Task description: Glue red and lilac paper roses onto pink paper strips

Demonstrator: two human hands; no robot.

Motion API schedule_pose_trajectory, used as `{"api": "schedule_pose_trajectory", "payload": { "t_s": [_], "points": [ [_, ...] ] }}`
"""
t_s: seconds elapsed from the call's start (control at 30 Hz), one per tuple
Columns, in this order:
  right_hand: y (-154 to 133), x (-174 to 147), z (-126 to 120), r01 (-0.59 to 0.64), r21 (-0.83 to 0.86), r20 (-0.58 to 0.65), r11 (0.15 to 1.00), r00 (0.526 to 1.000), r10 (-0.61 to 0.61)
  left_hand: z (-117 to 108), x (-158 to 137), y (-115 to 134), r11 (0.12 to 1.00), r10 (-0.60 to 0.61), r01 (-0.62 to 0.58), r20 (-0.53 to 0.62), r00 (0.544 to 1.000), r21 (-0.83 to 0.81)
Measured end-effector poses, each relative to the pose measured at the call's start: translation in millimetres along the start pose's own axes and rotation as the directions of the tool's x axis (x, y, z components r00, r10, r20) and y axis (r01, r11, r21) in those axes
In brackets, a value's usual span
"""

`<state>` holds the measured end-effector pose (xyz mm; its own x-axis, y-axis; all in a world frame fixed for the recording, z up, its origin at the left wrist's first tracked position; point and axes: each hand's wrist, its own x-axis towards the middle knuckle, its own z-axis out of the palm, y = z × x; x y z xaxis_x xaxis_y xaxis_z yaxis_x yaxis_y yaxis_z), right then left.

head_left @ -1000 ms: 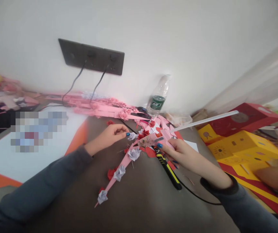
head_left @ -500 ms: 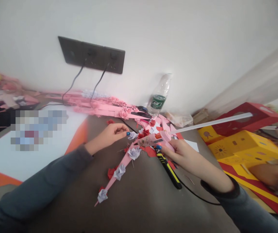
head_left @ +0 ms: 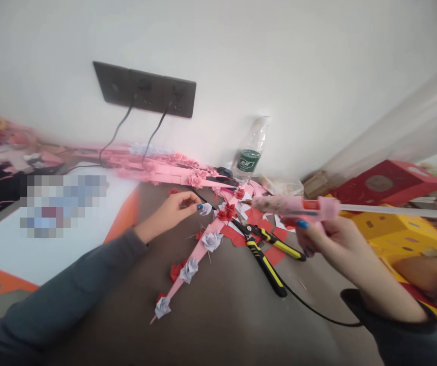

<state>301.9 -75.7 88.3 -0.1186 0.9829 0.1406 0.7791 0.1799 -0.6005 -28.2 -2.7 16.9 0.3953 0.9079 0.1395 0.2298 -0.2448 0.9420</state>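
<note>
My left hand (head_left: pixel 182 207) pinches a small white paper flower (head_left: pixel 205 209) between thumb and finger, beside the upper end of a pink paper strip (head_left: pixel 200 252). White and red paper flowers sit along that strip, among them a white flower (head_left: pixel 212 241) and a red flower (head_left: pixel 226 211). My right hand (head_left: pixel 328 239) is closed around the handle of a pink hot glue gun (head_left: pixel 298 207), whose nozzle points left toward the red flower, apart from it. A long white glue stick (head_left: pixel 401 209) sticks out of its back. Yellow-and-black pliers (head_left: pixel 266 264) lie below the gun.
Red and white paper scraps (head_left: pixel 275 254) lie around the pliers. A plastic bottle (head_left: pixel 249 157) stands by the wall under a dark socket panel (head_left: pixel 145 89). Red and yellow boxes (head_left: pixel 409 234) stand at right, near another person's arm (head_left: pixel 418 274). A black cable (head_left: pixel 317 311) crosses the table.
My right hand has moved the glue gun right, away from the white flower and strip, uncovering the pliers and scraps. My left hand stays nearly in place with the flower.
</note>
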Motion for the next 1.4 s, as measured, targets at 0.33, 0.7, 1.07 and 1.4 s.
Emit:
{"api": "schedule_pose_trajectory", "payload": {
  "t_s": [0.33,0.7,1.07,1.4],
  "points": [
    [114,7,-10,-0.192,0.097,-0.299,0.977,0.93,0.212,4,-3,1,0.999,0.005,-0.002,0.06,0.998,-0.044],
    [146,5,31,-0.225,0.276,-0.269,0.934,0.915,0.3,-1,2,19,0.958,0.081,-0.135,0.211,0.974,0.254],
    [146,4,29,-0.243,0.287,-0.218,0.927,0.926,0.31,-6,9,38,0.903,0.031,-0.187,0.375,0.926,0.388],
    [137,2,26,-0.252,0.28,-0.212,0.926,0.925,0.316,2,5,47,0.871,0.059,-0.214,0.338,0.939,0.443]
  ]
}}
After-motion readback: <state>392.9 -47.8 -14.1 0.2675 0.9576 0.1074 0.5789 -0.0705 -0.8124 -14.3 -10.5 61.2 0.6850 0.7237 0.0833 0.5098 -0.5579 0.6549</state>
